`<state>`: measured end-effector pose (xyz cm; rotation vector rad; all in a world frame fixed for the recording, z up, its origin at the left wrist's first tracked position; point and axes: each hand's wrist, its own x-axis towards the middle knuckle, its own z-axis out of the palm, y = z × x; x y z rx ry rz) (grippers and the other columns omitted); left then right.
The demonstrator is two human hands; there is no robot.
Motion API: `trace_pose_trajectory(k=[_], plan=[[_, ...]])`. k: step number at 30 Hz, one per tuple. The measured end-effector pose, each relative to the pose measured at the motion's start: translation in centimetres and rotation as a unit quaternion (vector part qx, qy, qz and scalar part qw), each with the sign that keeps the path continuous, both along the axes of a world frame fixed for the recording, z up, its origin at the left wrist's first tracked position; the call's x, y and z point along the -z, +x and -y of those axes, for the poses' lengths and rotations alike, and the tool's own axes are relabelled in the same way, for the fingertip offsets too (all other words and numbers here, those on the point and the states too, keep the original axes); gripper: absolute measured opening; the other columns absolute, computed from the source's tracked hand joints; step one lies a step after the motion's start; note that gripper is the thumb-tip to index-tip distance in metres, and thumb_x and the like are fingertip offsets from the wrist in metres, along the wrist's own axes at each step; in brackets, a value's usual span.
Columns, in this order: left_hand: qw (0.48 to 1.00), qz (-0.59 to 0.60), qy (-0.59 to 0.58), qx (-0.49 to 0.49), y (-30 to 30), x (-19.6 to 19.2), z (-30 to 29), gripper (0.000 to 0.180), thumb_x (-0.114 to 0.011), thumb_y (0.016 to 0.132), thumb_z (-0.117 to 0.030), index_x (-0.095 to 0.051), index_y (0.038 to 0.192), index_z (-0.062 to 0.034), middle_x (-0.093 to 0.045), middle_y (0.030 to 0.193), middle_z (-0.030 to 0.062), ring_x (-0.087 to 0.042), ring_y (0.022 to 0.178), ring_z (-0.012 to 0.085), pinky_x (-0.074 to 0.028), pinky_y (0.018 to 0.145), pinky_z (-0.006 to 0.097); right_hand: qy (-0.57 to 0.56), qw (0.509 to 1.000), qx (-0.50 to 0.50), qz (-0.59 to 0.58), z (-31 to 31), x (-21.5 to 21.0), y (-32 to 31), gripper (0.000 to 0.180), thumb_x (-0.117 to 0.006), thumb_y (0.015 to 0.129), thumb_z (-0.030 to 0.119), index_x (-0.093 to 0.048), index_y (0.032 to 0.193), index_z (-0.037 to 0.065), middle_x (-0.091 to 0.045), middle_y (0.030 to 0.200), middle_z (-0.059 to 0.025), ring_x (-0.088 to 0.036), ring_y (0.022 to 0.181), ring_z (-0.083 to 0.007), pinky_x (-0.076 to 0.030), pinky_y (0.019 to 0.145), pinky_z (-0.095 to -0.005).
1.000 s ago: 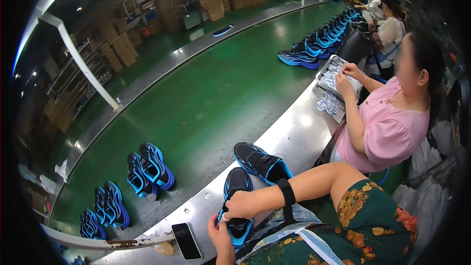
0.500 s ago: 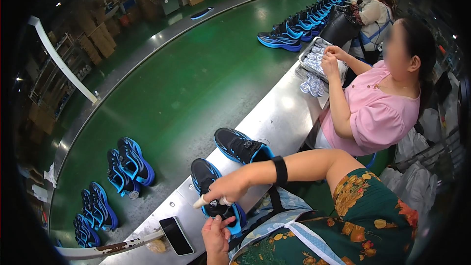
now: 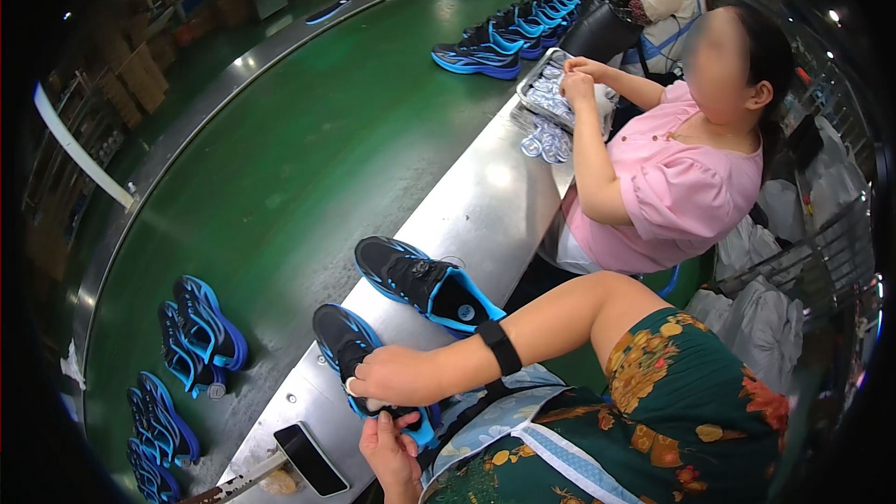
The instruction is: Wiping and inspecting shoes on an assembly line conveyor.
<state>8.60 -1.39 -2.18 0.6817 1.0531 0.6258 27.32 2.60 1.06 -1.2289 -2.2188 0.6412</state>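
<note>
head view, step in hand: I judge I am working on the near shoe (image 3: 359,355), black with a blue sole, most likely fitting or pressing something at its opening; what exactly sits under my fingers I cannot tell.
head view, where the shoe is: it lies on the steel worktop (image 3: 485,196), at the near edge, toe pointing away from me, heel end under my two hands.
head view, right hand: my right hand (image 3: 387,375) lies across the shoe's rear part, fingers curled narrow and closed on it, with something small and pale at the fingertips.
head view, right arm: it reaches across my body from the right, forearm nearly level, a black wristband (image 3: 499,347) on the wrist.
head view, left hand: my left hand (image 3: 392,453) comes up from below, touching the shoe's heel end; whether it grips or only steadies it I cannot tell.
head view, next move as I judge it: it calls for a firm hold on the heel and careful fingertip pressure so the shoe does not slide off the edge.
head view, nearby: a second shoe (image 3: 425,280) lies just beyond, apart from the first; a dark phone (image 3: 313,459) lies to my left; blue shoes (image 3: 201,331) rest on the green belt (image 3: 308,149); a co-worker in pink (image 3: 672,196) sits farther along.
</note>
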Motion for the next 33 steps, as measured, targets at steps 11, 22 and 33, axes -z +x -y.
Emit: trace_pose_trajectory(k=[11,22,33], plan=[[0.999,-0.027,0.014,0.014,1.8,-1.5,-1.0,0.022,-0.047,0.098,-0.014,-0.053,0.109,0.0048,-0.064,0.095,0.011,-0.067,0.07,0.0147,-0.038,0.034,0.018,-0.01,0.998,0.061,0.03,-0.7,0.4,0.6,0.025,-0.068,0.071,0.019,-0.06,0.086,0.0,-0.063,0.076,-0.014,-0.065,0.078,-0.0347,-0.051,0.065,-0.0431],[0.998,-0.018,-0.04,0.05,1.8,-4.2,-0.5,0.026,-0.046,0.098,-0.017,-0.055,0.114,0.0018,-0.069,0.084,0.016,-0.045,0.04,0.0066,-0.034,0.036,0.018,-0.069,0.997,0.03,0.034,-0.2,-2.7,2.1,0.023,-0.067,0.077,0.022,-0.059,0.093,0.007,-0.06,0.073,-0.0129,-0.063,0.075,-0.0329,-0.05,0.065,-0.0412],[0.997,0.031,-0.065,0.014,0.1,-4.5,0.5,0.023,-0.047,0.099,-0.016,-0.058,0.11,0.0003,-0.069,0.082,0.0165,-0.041,0.038,0.0055,-0.032,0.037,0.018,-0.034,0.999,0.006,0.041,0.5,-3.8,0.7,0.027,-0.07,0.074,0.011,-0.063,0.1,0.007,-0.054,0.07,-0.0081,-0.057,0.071,-0.0279,-0.046,0.063,-0.0378]])
